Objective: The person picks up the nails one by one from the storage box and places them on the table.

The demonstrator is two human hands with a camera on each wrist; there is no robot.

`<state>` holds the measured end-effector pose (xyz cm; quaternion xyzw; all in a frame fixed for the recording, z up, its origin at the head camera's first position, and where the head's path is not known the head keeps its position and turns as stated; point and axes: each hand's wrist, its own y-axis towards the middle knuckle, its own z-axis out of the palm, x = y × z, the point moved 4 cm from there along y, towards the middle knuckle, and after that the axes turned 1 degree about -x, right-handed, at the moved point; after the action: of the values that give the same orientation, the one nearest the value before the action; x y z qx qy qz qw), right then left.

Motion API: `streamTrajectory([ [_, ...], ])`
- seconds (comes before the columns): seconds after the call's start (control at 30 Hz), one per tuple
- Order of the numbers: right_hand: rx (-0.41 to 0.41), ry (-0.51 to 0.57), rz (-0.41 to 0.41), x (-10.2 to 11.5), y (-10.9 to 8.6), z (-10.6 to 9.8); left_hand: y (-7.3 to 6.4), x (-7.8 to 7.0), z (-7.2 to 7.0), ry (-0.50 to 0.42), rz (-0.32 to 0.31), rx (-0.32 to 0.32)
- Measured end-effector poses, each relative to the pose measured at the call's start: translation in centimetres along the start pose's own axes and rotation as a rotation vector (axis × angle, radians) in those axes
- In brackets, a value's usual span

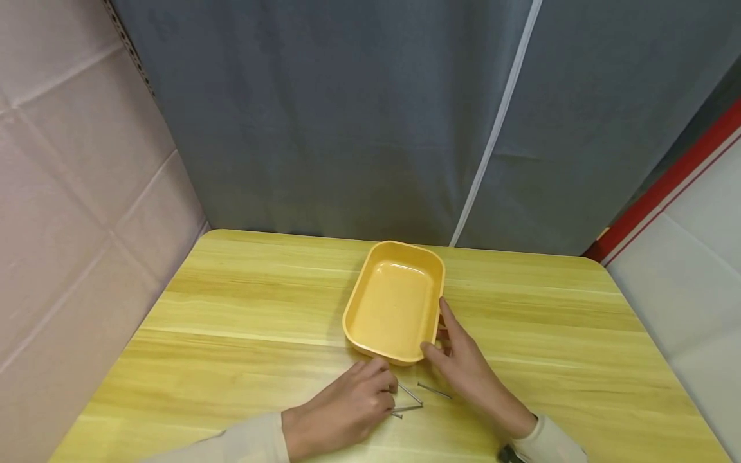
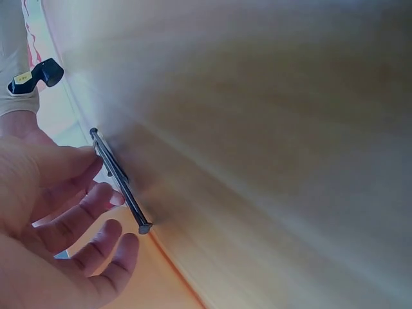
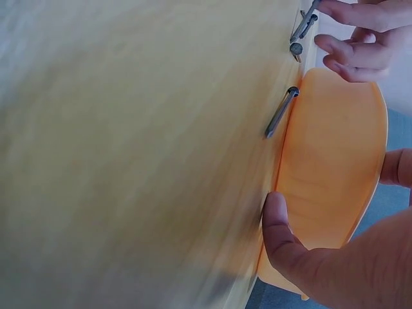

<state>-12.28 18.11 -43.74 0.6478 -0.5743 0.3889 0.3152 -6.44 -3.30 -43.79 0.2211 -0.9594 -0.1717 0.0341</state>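
Note:
A yellow rectangular tray (image 1: 395,308) stands on the wooden table, its inside bare. My right hand (image 1: 467,370) holds the tray's near right side, thumb at the rim and a finger stretched along the outer wall. Just in front of the tray, my left hand (image 1: 353,402) is low over a small group of metal nails (image 1: 410,408). Thumb and fingertips of that hand pinch a nail (image 2: 122,182), seen from the side in the left wrist view. Another nail (image 3: 281,112) lies apart on the table, between the group and my right hand.
The wooden table (image 1: 243,308) reaches back to a dark grey curtain (image 1: 347,128). A pale panelled wall (image 1: 87,180) rises on the left, and a white surface with a red edge (image 1: 666,193) borders the right. A dark device (image 2: 38,76) is strapped at my right wrist.

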Motion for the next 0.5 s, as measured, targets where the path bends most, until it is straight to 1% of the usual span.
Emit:
streamTrajectory([
  [0.13,0.001,0.004,0.004,0.0,-0.1,0.0,-0.1,-0.1,-0.1,-0.015,-0.011,0.008],
  [0.3,-0.002,0.008,0.004,0.0,-0.1,-0.1,-0.2,-0.1,-0.4,-0.094,-0.042,-0.008],
  [0.4,-0.002,0.005,0.003,0.0,-0.1,-0.1,-0.1,-0.1,-0.7,-0.201,-0.085,-0.009],
  [0.5,-0.003,0.0,0.001,0.0,-0.1,-0.1,0.0,0.1,-1.2,-0.367,-0.162,0.003],
])
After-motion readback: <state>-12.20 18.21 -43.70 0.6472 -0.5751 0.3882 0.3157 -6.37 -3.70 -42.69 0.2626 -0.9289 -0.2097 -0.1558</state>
